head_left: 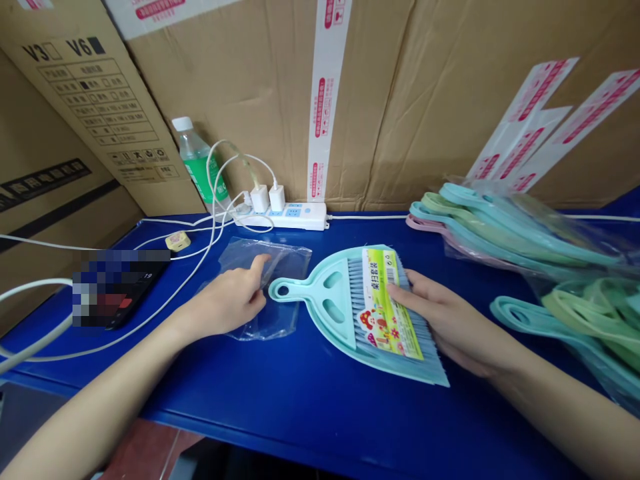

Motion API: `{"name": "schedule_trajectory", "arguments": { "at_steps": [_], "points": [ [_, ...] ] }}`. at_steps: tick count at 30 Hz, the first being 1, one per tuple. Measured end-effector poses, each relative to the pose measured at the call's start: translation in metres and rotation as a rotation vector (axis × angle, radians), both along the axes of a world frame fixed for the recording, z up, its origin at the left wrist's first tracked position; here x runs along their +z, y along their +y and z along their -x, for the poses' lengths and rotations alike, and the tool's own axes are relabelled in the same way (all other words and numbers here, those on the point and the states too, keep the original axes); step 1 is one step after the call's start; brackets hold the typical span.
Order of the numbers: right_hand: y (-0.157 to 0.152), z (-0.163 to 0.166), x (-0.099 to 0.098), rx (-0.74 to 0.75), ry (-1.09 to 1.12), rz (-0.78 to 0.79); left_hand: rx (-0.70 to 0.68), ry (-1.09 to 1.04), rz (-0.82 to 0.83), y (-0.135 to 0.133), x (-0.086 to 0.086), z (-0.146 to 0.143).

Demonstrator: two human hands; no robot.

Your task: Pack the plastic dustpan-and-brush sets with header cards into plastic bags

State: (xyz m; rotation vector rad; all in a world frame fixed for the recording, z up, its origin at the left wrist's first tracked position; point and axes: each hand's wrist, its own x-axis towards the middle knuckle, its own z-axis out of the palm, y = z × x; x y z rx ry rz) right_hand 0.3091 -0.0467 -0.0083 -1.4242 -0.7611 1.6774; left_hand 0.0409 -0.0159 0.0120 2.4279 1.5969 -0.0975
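Note:
My right hand [440,310] grips the right side of a light teal dustpan [325,283]. A small brush with blue-grey bristles [356,293] is nested in the pan, under a yellow-green and white printed card [387,300]. My thumb presses on the card while the other fingers are mostly hidden behind. The dustpan's looped handle points left, toward my left hand [227,300]. That hand rests over a clear plastic bag [277,327] lying flat on the blue table, its index finger stretched out and the other fingers curled. Nothing shows in its grasp.
More dustpan sets in clear bags [480,220] are piled at right, with others [575,320] nearer. A white power strip [307,217] with chargers, a bottle [203,163], loose cables, a small yellow block [178,241] and a phone [140,287] sit left. Cardboard boxes [260,100] wall the back.

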Motion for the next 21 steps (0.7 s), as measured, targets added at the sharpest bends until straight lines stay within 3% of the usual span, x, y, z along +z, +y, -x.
{"name": "schedule_trajectory", "arguments": {
  "at_steps": [7, 14, 21],
  "points": [
    [-0.002, -0.004, -0.005, 0.038, 0.037, -0.106, -0.059, -0.134, -0.047, -0.002, 0.0, 0.003],
    [-0.002, 0.004, 0.003, -0.028, 0.022, -0.01, -0.061, -0.226, -0.182, -0.003, -0.005, -0.002],
    [-0.002, 0.003, -0.004, -0.009, 0.05, -0.015, -0.23, -0.367, -0.197, -0.01, -0.013, -0.012]
  ]
}}
